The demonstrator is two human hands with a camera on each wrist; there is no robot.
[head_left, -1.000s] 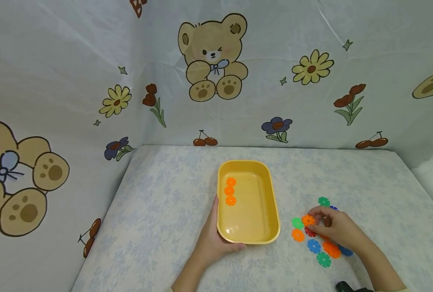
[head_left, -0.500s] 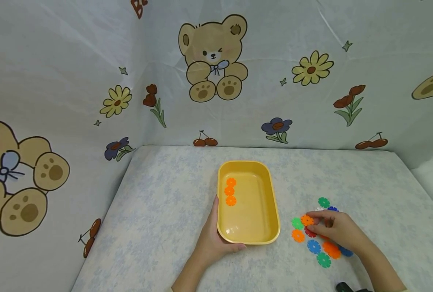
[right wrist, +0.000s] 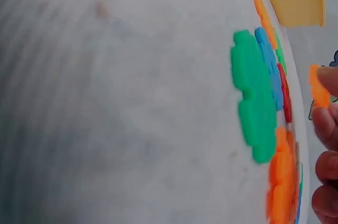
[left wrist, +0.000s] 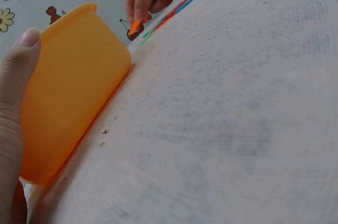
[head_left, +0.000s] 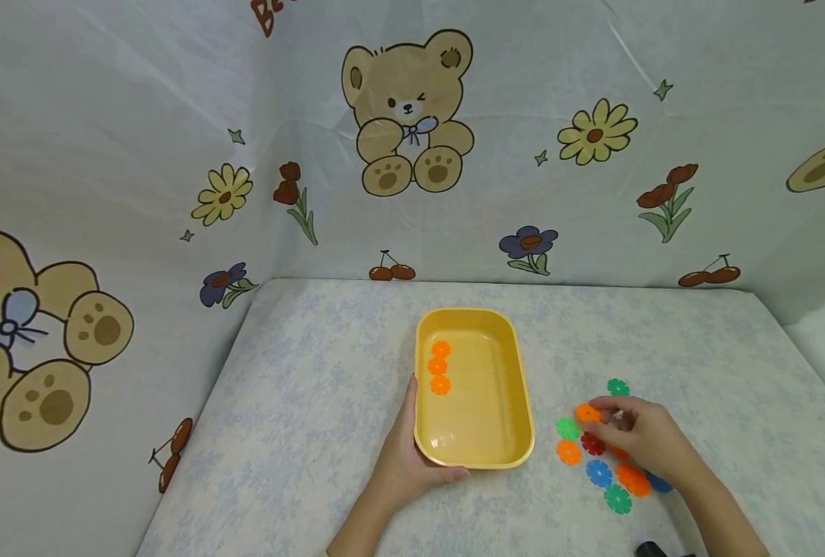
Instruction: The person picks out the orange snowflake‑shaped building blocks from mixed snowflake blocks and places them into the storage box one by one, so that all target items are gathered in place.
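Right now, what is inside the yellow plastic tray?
Inside the yellow plastic tray, three orange flower-shaped discs lie in a line toward its left side. Whatever is beneath those discs is covered, and the left wrist view shows only the tray's outside.

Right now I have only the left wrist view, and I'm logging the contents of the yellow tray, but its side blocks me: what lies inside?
Observer: The head view shows three orange flower-shaped pieces lying in the yellow tray.
Operator: Scattered, or in a line?
Observer: In a short line, along the left side of the tray as the head view shows it.
Operator: Outside, I get only edge-on streaks of colour. What lies nearest the tray?
Observer: A light green piece and a loose orange piece, next to each other on the table.
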